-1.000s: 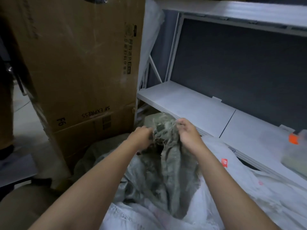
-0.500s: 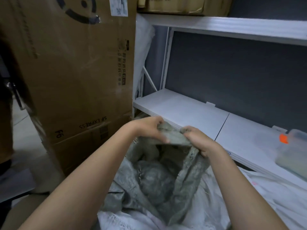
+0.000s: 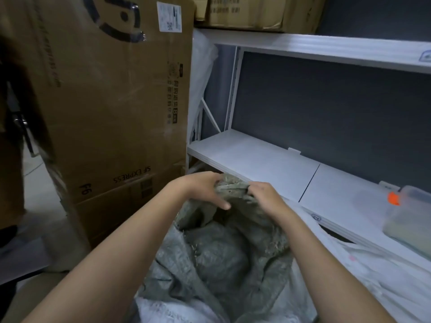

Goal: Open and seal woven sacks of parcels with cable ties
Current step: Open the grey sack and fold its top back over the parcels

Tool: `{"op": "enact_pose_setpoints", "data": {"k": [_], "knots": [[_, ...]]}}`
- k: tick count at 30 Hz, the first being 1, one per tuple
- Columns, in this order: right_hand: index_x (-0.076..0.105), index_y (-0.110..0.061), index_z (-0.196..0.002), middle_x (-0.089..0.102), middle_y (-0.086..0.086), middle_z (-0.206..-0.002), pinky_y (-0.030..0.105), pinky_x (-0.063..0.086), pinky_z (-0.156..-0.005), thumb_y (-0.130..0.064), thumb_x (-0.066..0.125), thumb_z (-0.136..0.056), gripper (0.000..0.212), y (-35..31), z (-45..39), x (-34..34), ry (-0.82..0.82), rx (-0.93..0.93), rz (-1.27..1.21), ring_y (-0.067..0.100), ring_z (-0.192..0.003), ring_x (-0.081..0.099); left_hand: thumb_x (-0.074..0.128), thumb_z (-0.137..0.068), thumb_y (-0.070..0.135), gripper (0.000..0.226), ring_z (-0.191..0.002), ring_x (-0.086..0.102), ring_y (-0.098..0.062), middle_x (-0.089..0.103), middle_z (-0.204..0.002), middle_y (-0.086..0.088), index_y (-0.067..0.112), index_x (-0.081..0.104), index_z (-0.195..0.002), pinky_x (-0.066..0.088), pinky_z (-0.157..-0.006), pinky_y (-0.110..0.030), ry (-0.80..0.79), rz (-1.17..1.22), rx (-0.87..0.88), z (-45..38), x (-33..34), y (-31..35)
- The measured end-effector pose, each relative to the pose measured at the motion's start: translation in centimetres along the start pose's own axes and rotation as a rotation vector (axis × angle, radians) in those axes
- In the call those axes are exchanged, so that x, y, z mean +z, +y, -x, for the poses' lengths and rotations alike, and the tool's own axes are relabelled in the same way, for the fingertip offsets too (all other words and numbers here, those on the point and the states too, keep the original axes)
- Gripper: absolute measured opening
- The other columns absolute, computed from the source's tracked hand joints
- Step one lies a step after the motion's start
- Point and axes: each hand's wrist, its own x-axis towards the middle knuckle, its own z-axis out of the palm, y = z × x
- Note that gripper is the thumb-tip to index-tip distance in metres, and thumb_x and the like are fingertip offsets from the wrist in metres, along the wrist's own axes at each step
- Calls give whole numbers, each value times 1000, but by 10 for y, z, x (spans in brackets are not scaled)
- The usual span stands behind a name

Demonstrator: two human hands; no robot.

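Note:
A grey-green woven sack [image 3: 217, 259] stands in front of me with its frayed mouth gathered at the top. My left hand [image 3: 200, 190] grips the folded top edge from the left, fingers curled over it. My right hand [image 3: 265, 197] pinches the same bunched edge from the right. Below the hands the sack's mouth sags, showing a dark lumpy inside. No cable tie is visible.
A tall SF Express cardboard box [image 3: 112, 101] stands at the left. A white metal shelf [image 3: 261, 159] runs behind the sack, with a clear plastic container with an orange clip [image 3: 405, 210] at the right. A white woven sack [image 3: 373, 280] lies at the lower right.
The camera view has tilted upward, showing the upper shelf. Both hands have gathered the sack's top edge closer together, and the mouth below them has opened into a hollow.

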Motion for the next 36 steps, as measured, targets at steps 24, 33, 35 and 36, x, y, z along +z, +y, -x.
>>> {"op": "enact_pose_setpoints", "data": {"k": [24,33,35,36], "knots": [[43,-35,-136,52,-9,-129,25,38,-99,-28,54,-84,54,5,0,22,-69,-366,345,3,-115,47,57,-93,19,16,-100,62,-21,66,-105,-9,13,62,-107,48,-90,-32,-87,669,-23,-9,20,-25],[70,-11,-79,71,3,-83,35,48,-82,-25,57,-94,24,17,-17,28,-129,165,-35,22,-86,64,64,-85,46,42,-91,56,-19,61,-105,-3,12,60,-109,45,-72,-30,84,-276,-170,3,20,-48],[66,-13,-99,66,4,-101,37,44,-88,-27,52,-91,21,13,-12,30,12,-33,494,22,-101,56,55,-92,37,27,-81,55,-17,61,-92,-3,11,61,-96,42,-65,-30,185,-103,-90,4,25,-52],[60,-19,-119,59,0,-118,35,39,-98,-29,51,-87,35,11,-8,33,2,-186,597,19,-115,49,54,-93,33,22,-79,57,-16,61,-88,-1,12,61,-92,43,-64,-29,212,83,-53,4,27,-53]]}}
